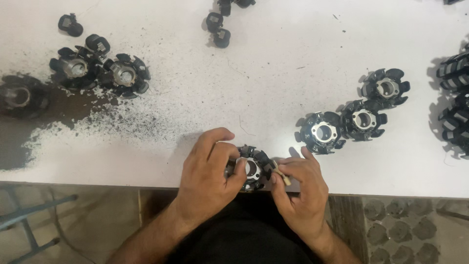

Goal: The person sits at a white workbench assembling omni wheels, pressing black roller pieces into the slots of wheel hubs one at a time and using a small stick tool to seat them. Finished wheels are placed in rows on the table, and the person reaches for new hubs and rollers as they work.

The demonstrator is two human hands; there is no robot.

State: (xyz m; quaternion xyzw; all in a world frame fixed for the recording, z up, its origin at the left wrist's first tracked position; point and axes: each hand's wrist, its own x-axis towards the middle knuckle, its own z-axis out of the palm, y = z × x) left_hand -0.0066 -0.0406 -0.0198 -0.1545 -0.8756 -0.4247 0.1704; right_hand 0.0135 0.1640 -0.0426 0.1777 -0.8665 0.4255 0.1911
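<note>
- Stator core (251, 168), black with a bright metal bore, sits at the near edge of the white desk (273, 83), held between both hands with its bore facing up.
- Left hand (207, 171) has its fingers closed over the core's left rim.
- Right hand (300, 188) pinches a small pale tab (283, 177) just right of the core.
- Three like cores (322, 132) lie in a row to the right, beyond the hands.
- Dark grit (97, 122) and more cores (122, 73) lie far left.
</note>
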